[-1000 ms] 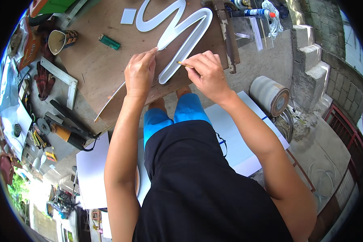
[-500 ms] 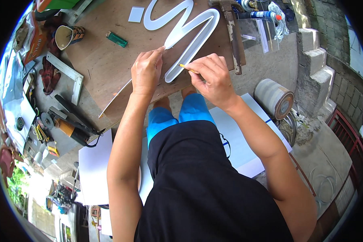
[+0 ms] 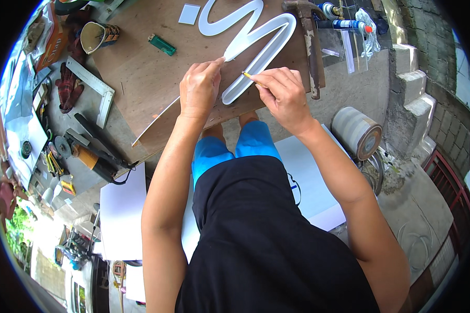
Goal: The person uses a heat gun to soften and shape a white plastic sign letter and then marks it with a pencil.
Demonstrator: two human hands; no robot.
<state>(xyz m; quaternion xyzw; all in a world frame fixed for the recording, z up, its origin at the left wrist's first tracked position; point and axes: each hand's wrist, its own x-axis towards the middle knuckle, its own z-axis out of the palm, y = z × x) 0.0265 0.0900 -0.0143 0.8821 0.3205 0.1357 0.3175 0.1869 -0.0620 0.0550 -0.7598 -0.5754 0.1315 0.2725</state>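
Note:
A white curved letter shape (image 3: 220,26) with raised edges lies on the brown board (image 3: 141,83). My left hand (image 3: 200,86) is closed in a pinch at the lower point of the letter's middle stroke. A thin white strip (image 3: 156,121) runs from under that hand toward the lower left; its end at the fingertips is hidden. My right hand (image 3: 284,96) pinches a thin yellow stick (image 3: 247,75), its tip over the letter's right stroke near the rounded lower end.
A rusty hammer (image 3: 312,49) lies right of the letter, with a spray can (image 3: 344,24) beyond. Left are a green lighter (image 3: 162,45), a paper cup (image 3: 96,37), a metal square (image 3: 91,86) and an angle grinder (image 3: 91,161). A small white square (image 3: 189,14) lies behind.
The whole view has shifted slightly, moving the board and letter rightward and up. The stick's tip has slid a little farther up along the stroke. My left hand keeps its place on the letter.

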